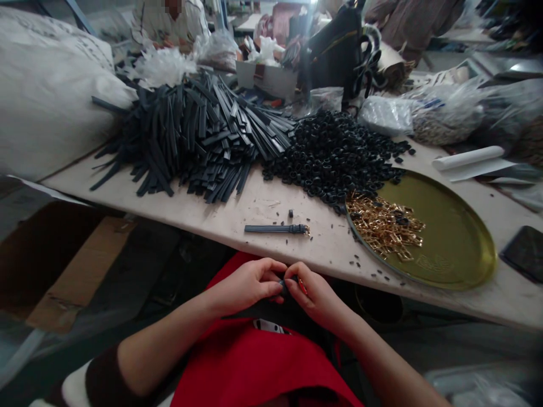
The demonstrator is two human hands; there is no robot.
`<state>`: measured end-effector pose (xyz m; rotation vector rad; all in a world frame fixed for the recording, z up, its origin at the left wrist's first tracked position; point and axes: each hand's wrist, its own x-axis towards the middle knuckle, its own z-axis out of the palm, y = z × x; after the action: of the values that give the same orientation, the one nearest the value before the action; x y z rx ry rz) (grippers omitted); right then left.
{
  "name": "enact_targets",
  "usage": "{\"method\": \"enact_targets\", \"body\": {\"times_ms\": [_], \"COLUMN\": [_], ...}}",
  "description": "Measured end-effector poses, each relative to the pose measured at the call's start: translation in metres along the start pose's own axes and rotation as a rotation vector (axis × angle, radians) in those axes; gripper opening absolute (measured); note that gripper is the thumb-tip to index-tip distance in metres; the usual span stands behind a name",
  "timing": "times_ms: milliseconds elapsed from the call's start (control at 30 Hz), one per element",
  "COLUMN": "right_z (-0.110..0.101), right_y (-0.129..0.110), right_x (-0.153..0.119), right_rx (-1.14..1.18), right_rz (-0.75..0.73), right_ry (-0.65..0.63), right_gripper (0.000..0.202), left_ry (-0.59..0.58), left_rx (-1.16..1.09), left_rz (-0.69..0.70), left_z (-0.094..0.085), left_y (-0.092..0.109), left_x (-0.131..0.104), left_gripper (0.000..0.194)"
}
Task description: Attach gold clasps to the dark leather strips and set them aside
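Observation:
My left hand (258, 282) and my right hand (314, 291) meet in front of the red apron, just off the table's edge. Between their fingertips they pinch a small dark strap (283, 288), mostly covered by the fingers. A shiny metal buckle (302, 285), glinting red, shows at my right fingers. On the table ahead lies a short dark strap with a gold buckle (275, 229), and a single black loop (291, 213) sits just behind it.
Behind are a heap of dark straps (190, 130) and a pile of black loops (331, 150). Gold buckles (384, 226) lie on a round gold tray (462, 237). A phone (525, 251) is at right, a white sack (51, 96) at left. Other people are beyond the table.

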<state>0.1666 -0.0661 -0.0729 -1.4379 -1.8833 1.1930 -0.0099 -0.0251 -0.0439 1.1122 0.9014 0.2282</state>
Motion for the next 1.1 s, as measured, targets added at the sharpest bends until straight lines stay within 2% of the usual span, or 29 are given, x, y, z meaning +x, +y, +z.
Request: {"method": "enact_targets", "body": {"times_ms": [133, 267, 400, 533, 700, 967, 1100], "right_z": [0.006, 0.012, 0.013, 0.011, 0.011, 0.002, -0.004], "right_y": [-0.002, 0.0, 0.003, 0.005, 0.007, 0.008, 0.01], "right_x": [-0.011, -0.016, -0.014, -0.01, -0.008, 0.007, 0.015], "right_rx": [0.125, 0.289, 0.215, 0.213, 0.186, 0.092, 0.066], "right_rz": [-0.013, 0.032, -0.016, -0.063, -0.076, -0.142, -0.14], "right_ry": [0.023, 0.149, 0.184, 0.188, 0.202, 0.267, 0.26], "right_gripper": [0.014, 0.018, 0.019, 0.02, 0.02, 0.017, 0.019], "left_ry": [-0.003, -0.048, -0.061, -0.067, -0.152, -0.106, -0.105], "left_rx": [0.019, 0.204, 0.483, 0.618, 0.808, 0.719, 0.72], "left_rz": [0.004, -0.071, -0.027, -0.012, 0.045, 0.043, 0.052], "left_z": [0.003, 0.001, 0.002, 0.003, -0.005, -0.006, -0.01], "left_y": [-0.003, -0.001, 0.007, 0.017, 0.03, 0.026, 0.034], "left_x": [0.0, 0.0, -0.001, 0.003, 0.006, 0.021, 0.02], "left_gripper": [0.037, 0.03, 0.034, 0.034, 0.032, 0.031, 0.03]}}
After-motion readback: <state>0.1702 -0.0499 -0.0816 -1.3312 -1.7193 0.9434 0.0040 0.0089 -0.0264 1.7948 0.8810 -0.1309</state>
